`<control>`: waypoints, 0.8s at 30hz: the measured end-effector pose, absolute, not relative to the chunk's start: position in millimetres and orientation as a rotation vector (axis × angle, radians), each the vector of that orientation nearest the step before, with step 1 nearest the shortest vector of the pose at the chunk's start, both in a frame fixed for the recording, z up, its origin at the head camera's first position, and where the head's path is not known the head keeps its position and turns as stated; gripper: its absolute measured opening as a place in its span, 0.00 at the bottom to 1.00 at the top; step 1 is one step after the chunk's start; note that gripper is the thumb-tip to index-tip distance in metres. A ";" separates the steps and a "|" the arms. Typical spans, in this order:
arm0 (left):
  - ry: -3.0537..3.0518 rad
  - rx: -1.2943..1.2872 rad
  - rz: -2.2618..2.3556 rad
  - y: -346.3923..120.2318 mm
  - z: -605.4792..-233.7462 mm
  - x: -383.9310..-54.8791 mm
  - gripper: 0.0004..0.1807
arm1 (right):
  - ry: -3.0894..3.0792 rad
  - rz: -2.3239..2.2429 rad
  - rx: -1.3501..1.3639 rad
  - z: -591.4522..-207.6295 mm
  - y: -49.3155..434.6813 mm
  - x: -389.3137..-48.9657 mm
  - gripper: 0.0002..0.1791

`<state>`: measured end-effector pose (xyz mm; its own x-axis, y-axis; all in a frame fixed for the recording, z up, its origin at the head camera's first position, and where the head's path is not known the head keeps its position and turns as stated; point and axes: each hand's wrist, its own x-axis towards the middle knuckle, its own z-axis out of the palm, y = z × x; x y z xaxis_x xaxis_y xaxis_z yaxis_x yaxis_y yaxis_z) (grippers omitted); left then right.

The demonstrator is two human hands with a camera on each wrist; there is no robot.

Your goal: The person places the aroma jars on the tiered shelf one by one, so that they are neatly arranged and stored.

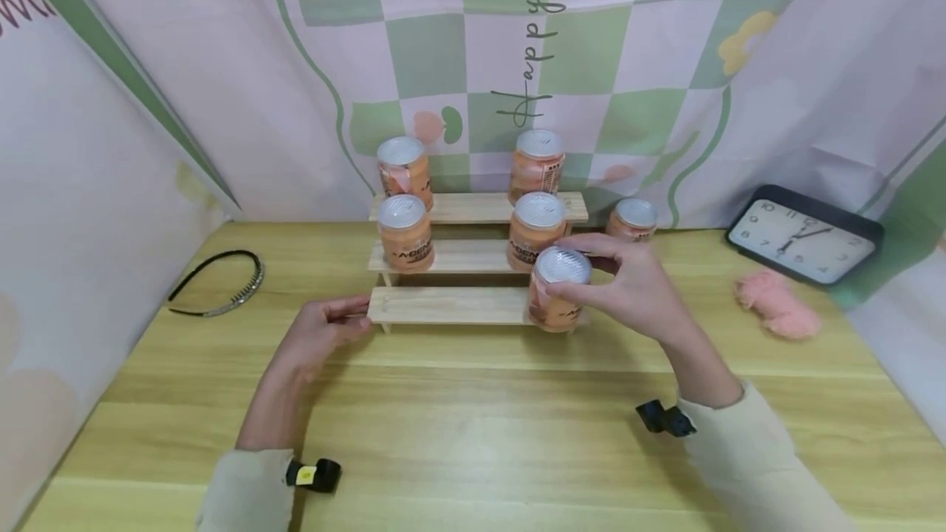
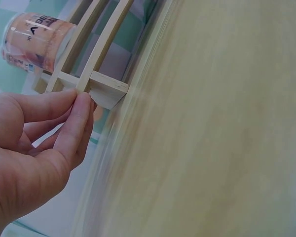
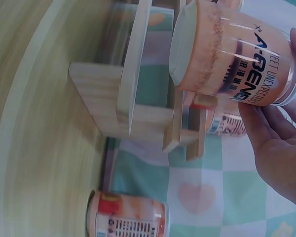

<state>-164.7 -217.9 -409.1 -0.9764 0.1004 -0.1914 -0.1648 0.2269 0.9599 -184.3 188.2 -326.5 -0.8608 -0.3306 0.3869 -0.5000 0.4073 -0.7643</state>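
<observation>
My right hand (image 1: 636,286) grips an orange jar (image 1: 554,309) with a silver lid, thumb and fingers around its top. The jar overlaps the right end of the lowest step in the head view; in the right wrist view, a gap shows between its pale base (image 3: 183,44) and that step. My left hand (image 1: 314,337) pinches the left end of the three-step wooden rack (image 1: 451,306) at its lowest step. Matching jars stand on the rack: two on the top step, including a left one (image 1: 401,158), and two on the middle step, including a right one (image 1: 534,245).
Another such jar (image 1: 632,220) stands on the wooden table (image 1: 458,425) behind the rack's right end. Farther right are a black-framed clock (image 1: 805,234) and a fluffy pink bundle (image 1: 778,304). A black headband (image 1: 251,286) lies at the left. A checkered curtain (image 1: 510,48) hangs close behind.
</observation>
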 end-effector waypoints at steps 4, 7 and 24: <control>2.292 -0.055 1.825 -218.1 -409.5 -165.3 0.25 | -2.502 1.465 0.746 -327.4 180.3 -183.6 0.25; 2.292 -0.049 1.830 -218.4 -410.3 -165.5 0.25 | -2.516 1.502 0.753 -327.3 173.8 -183.3 0.26; 2.277 -0.049 1.842 -218.6 -411.0 -165.6 0.25 | -2.507 1.637 0.815 -327.1 136.4 -181.7 0.31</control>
<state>-165.6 -218.6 -411.0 -0.9769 0.1073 -0.1848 -0.1583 0.2175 0.9631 -181.7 136.4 -327.1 -0.8614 -0.4041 0.3079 -0.4444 0.3059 -0.8419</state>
